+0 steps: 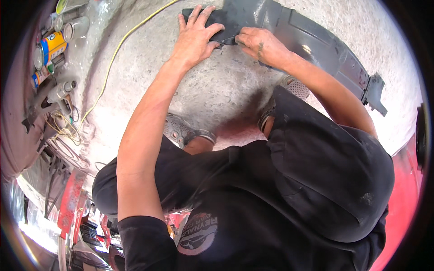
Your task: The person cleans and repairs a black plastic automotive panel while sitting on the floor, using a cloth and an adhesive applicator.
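A long dark plastic panel (316, 45) with ribs and a bracketed end lies across the pale, rough floor at the top. My left hand (196, 38) rests on the flat black section at its left end, fingers spread and pressed on the surface. Just to its right, my right hand (262, 45) has its fingers curled onto the panel's near edge; what lies under its fingertips is partly hidden. I am squatting, with my shoes (178, 128) below the panel and my dark clothing filling the lower middle.
A yellow cord (122, 45) runs across the floor on the left. Beside it stand cans (54, 45), a spray gun (61, 92) and coiled cords (63, 126). Red metal equipment (68, 203) is at lower left; a red surface (404, 189) curves along the right.
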A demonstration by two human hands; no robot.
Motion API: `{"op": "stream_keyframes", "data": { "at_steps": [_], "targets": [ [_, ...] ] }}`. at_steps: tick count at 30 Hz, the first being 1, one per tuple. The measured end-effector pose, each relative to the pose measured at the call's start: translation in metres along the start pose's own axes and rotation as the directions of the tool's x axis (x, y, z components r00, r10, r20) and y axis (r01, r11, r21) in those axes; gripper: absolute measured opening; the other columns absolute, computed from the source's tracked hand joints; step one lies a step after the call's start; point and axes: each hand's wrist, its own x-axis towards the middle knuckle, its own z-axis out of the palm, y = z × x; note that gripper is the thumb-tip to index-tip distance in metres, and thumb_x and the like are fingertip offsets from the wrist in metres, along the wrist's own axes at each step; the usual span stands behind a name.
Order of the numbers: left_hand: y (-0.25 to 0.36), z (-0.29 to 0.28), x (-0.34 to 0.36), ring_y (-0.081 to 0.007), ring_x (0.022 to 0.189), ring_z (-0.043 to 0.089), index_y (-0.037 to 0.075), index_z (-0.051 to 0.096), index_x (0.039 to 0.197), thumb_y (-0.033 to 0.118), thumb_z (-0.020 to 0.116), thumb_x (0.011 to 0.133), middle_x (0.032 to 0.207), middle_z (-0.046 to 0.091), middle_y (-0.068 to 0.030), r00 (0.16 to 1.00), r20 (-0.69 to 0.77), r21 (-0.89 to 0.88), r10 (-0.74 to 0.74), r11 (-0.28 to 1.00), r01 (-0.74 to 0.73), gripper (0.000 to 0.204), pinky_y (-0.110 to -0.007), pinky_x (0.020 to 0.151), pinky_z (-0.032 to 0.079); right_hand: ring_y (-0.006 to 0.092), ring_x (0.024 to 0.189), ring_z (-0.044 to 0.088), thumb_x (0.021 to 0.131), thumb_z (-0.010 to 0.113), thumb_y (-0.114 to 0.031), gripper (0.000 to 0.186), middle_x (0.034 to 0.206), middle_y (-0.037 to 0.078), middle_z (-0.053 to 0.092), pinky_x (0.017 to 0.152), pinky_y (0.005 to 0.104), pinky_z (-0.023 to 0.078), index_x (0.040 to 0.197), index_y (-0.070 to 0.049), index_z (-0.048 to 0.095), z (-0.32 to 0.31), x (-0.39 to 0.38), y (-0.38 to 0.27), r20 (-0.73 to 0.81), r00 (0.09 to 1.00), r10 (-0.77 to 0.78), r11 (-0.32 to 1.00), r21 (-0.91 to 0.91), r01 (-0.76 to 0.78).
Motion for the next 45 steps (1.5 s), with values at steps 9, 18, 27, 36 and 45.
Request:
{"op": "stream_keyframes", "data": {
  "at_steps": [9, 18, 27, 36, 45],
  "targets": [
    [-0.005, -0.012, 0.006, -0.0352, 0.150, 0.034, 0.021, 0.066, 0.132, 0.025, 0.083, 0.083, 0.159, 0.042, -0.0080, 0.998, 0.048, 0.111, 0.037, 0.993, -0.042, 0.052, -0.062, 0.121, 0.031, 0.0372, 0.099, 0.064, 0.087, 0.072, -0.010, 0.019, 0.102, 0.015, 0.061, 0.087, 0.0478, 0.054, 0.100, 0.000, 0.062, 0.003, -0.002, 0.005, -0.026, 0.999, -0.044, 0.997, 0.055, 0.046],
    [-0.012, -0.014, 0.006, -0.0346, 0.146, 0.041, 0.018, 0.063, 0.135, 0.030, 0.083, 0.082, 0.157, 0.044, -0.0098, 0.992, 0.051, 0.209, 0.115, 0.970, -0.123, 0.058, -0.059, 0.117, 0.038, 0.0368, 0.096, 0.066, 0.085, 0.071, -0.006, 0.026, 0.103, 0.015, 0.063, 0.083, 0.0464, 0.055, 0.110, 0.001, 0.066, 0.007, -0.001, 0.006, -0.052, 0.995, -0.080, 0.997, 0.018, 0.081],
    [-0.007, -0.019, 0.006, -0.0344, 0.145, 0.042, 0.018, 0.063, 0.135, 0.031, 0.084, 0.080, 0.157, 0.045, -0.0098, 0.989, 0.067, 0.253, 0.130, 0.957, -0.143, 0.060, -0.060, 0.116, 0.037, 0.0359, 0.099, 0.065, 0.085, 0.071, -0.006, 0.026, 0.103, 0.015, 0.062, 0.086, 0.0460, 0.055, 0.110, 0.002, 0.066, 0.008, -0.002, 0.004, -0.030, 0.997, -0.064, 0.998, -0.008, 0.064],
    [-0.003, -0.021, 0.009, -0.0401, 0.145, 0.039, 0.019, 0.064, 0.135, 0.032, 0.082, 0.080, 0.155, 0.043, -0.0175, 0.985, 0.099, 0.238, 0.139, 0.958, -0.159, 0.060, -0.064, 0.118, 0.032, 0.0343, 0.099, 0.066, 0.084, 0.073, -0.007, 0.027, 0.101, 0.014, 0.061, 0.086, 0.0450, 0.055, 0.108, 0.001, 0.067, 0.010, 0.000, -0.001, -0.038, 0.998, -0.059, 0.997, -0.059, 0.057],
    [0.004, -0.011, 0.008, -0.0409, 0.147, 0.036, 0.019, 0.069, 0.128, 0.032, 0.081, 0.083, 0.156, 0.043, -0.0194, 0.997, 0.014, 0.079, 0.070, 0.994, -0.071, 0.048, -0.066, 0.121, 0.025, 0.0340, 0.098, 0.065, 0.083, 0.073, -0.007, 0.024, 0.100, 0.014, 0.060, 0.087, 0.0441, 0.055, 0.105, 0.000, 0.066, 0.012, 0.000, -0.002, -0.086, 0.993, -0.081, 0.992, -0.099, 0.072]
  ]
}}
